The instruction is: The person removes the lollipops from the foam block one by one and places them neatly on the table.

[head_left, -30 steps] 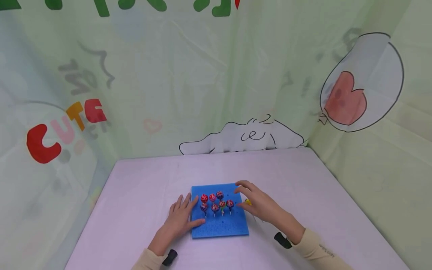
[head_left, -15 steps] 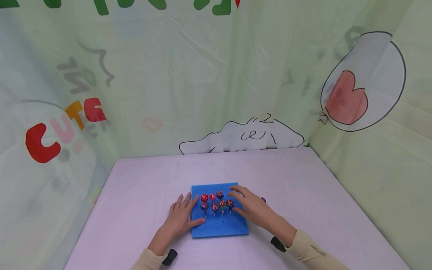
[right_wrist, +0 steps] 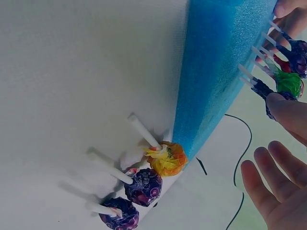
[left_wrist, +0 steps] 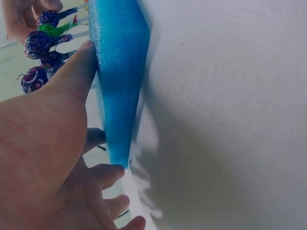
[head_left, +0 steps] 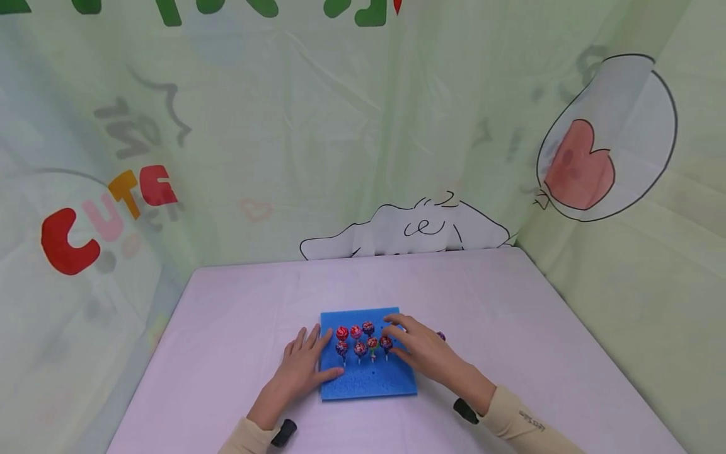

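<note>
A blue foam block (head_left: pixel 368 388) lies on the table with several wrapped lollipops standing in it in two rows. My left hand (head_left: pixel 303 366) rests along its left side, thumb on the top face and fingers spread at the edge. At the right end of the nearer row, my right hand (head_left: pixel 428 347) has thumb and index finger about the head of a dark-wrapped lollipop (head_left: pixel 386 343). The right wrist view has the thumb (right_wrist: pixel 289 112) against that wrapper; the index fingertip is out of sight there. The other fingers are held apart from it. Its stick (right_wrist: pixel 247 72) stands in the foam.
To the right of the foam, a yellow-orange lollipop (right_wrist: pixel 168 159) and two purple ones (right_wrist: pixel 144 187) lie loose on the table, sticks outward. Hanging fabric walls (head_left: pixel 255 157) enclose the table (head_left: pixel 244 302) at the back and sides.
My right hand has moved left, from the foam's right edge to the end lollipop, and has stayed there over the last half second. My left hand and the foam keep their places.
</note>
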{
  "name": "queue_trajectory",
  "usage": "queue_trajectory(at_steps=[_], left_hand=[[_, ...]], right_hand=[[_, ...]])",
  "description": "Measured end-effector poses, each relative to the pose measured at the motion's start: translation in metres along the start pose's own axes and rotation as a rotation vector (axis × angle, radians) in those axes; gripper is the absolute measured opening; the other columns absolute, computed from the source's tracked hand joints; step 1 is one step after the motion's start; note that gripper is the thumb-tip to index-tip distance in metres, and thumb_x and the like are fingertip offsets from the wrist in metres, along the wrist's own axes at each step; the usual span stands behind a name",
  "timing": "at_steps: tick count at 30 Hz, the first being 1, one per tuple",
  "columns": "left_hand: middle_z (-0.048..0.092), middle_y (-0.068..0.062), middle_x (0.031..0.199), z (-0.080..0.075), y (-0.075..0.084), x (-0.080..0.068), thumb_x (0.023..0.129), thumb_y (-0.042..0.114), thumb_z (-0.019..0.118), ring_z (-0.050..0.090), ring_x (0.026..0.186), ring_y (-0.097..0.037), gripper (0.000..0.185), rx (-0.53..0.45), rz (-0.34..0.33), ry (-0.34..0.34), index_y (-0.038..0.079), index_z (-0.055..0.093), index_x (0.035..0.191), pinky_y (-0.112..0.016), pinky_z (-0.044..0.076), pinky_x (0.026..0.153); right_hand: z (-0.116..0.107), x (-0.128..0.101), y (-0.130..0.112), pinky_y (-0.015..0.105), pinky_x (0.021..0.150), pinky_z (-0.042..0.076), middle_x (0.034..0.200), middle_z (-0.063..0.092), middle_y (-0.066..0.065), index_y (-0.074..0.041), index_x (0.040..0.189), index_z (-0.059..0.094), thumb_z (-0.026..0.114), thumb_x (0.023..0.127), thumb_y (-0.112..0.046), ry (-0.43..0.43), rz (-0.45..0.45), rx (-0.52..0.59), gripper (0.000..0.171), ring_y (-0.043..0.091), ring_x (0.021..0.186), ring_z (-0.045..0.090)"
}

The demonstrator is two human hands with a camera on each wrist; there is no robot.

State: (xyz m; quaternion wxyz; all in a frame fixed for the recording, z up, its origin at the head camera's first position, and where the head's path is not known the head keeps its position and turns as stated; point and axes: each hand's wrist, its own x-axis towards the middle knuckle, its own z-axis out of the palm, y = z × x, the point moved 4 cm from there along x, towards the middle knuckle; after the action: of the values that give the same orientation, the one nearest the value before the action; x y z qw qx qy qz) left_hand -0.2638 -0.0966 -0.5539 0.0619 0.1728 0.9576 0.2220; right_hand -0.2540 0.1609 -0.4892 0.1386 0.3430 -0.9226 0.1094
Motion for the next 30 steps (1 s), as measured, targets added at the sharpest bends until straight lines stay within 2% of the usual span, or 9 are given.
queue_trajectory(at_steps=[10,17,24,30], left_hand=[[0.025,-0.018,0.166,0.000,0.001,-0.001,0.087,0.065,0.065,0.014,0.153,-0.048,0.090,0.001,-0.007,0.001,0.016,0.036,0.157,-0.068,0.018,0.118],[0.026,-0.019,0.165,-0.002,0.003,-0.001,0.088,0.063,0.066,0.015,0.153,-0.049,0.088,-0.003,0.003,0.009,0.015,0.038,0.156,-0.067,0.019,0.118],[0.025,-0.019,0.165,-0.002,0.004,-0.001,0.087,0.064,0.065,0.014,0.153,-0.049,0.089,-0.011,-0.002,0.006,0.015,0.037,0.156,-0.068,0.018,0.119],[0.025,-0.019,0.165,-0.001,0.002,-0.001,0.087,0.064,0.065,0.014,0.153,-0.049,0.089,-0.010,-0.011,0.004,0.016,0.037,0.157,-0.068,0.018,0.118]], right_hand=[[-0.009,0.004,-0.002,0.037,0.091,0.059,0.132,0.062,0.008,-0.017,0.117,0.064,0.084,0.082,-0.016,0.059,-0.044,-0.027,0.041,0.025,0.119,0.064],[-0.020,0.008,0.001,0.036,0.090,0.059,0.131,0.063,0.008,-0.016,0.116,0.066,0.084,0.082,-0.016,0.062,-0.025,0.002,0.039,0.024,0.117,0.065],[-0.026,0.010,0.007,0.037,0.090,0.059,0.128,0.064,0.009,-0.014,0.117,0.069,0.081,0.085,-0.020,-0.022,0.037,0.034,0.035,0.025,0.117,0.065],[-0.025,0.011,0.015,0.040,0.095,0.057,0.129,0.063,0.009,-0.014,0.119,0.071,0.076,0.090,-0.022,-0.118,0.094,0.120,0.031,0.027,0.120,0.063]])
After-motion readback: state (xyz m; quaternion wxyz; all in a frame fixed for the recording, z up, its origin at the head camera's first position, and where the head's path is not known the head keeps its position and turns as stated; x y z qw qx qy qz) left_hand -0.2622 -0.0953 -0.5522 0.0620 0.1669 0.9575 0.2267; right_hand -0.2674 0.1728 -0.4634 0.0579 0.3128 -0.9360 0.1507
